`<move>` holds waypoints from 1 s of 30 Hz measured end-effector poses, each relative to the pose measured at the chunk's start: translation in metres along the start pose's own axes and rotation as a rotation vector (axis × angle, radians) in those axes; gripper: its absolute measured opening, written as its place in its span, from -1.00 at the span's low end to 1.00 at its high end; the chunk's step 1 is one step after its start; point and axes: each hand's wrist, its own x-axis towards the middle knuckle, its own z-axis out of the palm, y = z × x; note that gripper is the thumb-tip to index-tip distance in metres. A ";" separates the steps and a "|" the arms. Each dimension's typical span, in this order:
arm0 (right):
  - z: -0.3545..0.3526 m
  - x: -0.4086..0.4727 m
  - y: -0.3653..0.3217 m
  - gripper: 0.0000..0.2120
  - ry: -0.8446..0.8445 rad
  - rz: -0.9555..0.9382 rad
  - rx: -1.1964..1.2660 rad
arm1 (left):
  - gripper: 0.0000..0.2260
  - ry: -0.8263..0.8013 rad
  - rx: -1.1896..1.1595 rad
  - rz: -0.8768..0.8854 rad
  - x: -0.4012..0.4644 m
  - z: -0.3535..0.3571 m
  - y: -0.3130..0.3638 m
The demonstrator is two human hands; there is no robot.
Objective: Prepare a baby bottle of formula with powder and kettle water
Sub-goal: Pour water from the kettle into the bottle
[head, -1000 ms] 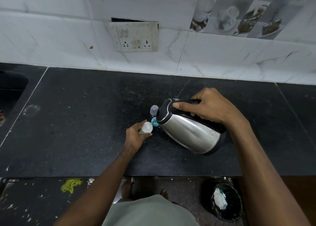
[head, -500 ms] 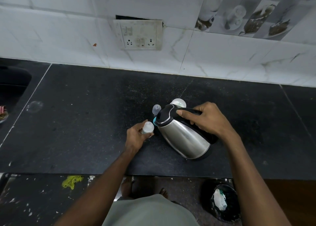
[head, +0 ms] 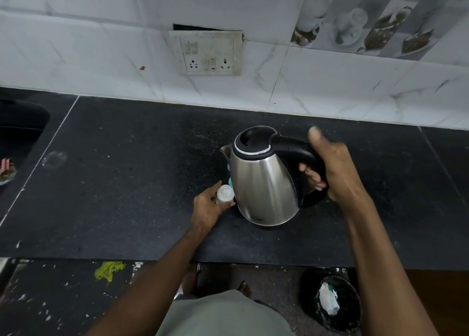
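**Kettle upright, bottle steadied on the counter**

Head view, the only one we have: the right hand (head: pixel 332 168) has its fingers curled through the black handle of the steel kettle (head: pixel 264 180), thumb raised clear off the top rather than pressing down. The kettle stands close to upright, spout turned to the left and lid shut, so no water looks to be leaving it. Whether its base rests on the dark counter (head: pixel 127 183) or hangs just above is hard to call from this angle.

Down at the left, the left hand (head: pixel 208 206) wraps its fingers round the small clear baby bottle (head: pixel 224 194), mouth up, just beside the kettle's lower wall (a sensible brace, since so light a bottle would tip easily). A sliver of teal (head: pixel 230 182) peeks out between bottle and kettle, probably a bottle part.

Keeping the bottle right under the spout side shortens any pour. My read is that the pouring step is either pausing or finished.
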 end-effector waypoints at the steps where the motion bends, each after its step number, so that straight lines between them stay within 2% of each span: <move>1: 0.002 0.003 -0.005 -0.16 0.002 -0.005 0.010 | -0.32 -0.007 0.016 0.002 0.000 0.000 -0.001; 3: 0.006 0.010 -0.014 -0.10 0.002 -0.011 0.021 | -0.30 -0.029 0.039 0.008 0.001 -0.002 -0.003; 7: 0.022 0.030 -0.025 -0.10 0.012 -0.031 0.033 | -0.14 -0.112 0.021 0.026 0.006 -0.013 0.002; 9: 0.033 0.039 -0.027 -0.11 0.020 -0.036 0.050 | -0.22 -0.169 0.018 0.038 0.007 -0.022 0.012; 11: 0.045 0.048 -0.027 -0.12 0.003 -0.034 0.099 | -0.38 -0.205 -0.068 0.023 0.006 -0.036 0.026; 14: 0.064 0.060 -0.025 -0.16 0.000 -0.010 0.200 | -0.55 -0.098 -0.292 -0.030 0.008 -0.065 0.045; 18: 0.090 0.078 -0.015 -0.18 0.025 -0.018 0.239 | -0.73 0.157 -0.374 -0.061 0.021 -0.106 0.073; 23: 0.132 0.092 0.002 -0.23 0.087 0.021 0.270 | -0.82 0.236 -0.460 0.012 0.038 -0.135 0.119; 30: 0.190 0.098 0.034 -0.26 0.257 0.096 0.272 | -0.59 0.206 -0.378 -0.054 0.062 -0.147 0.139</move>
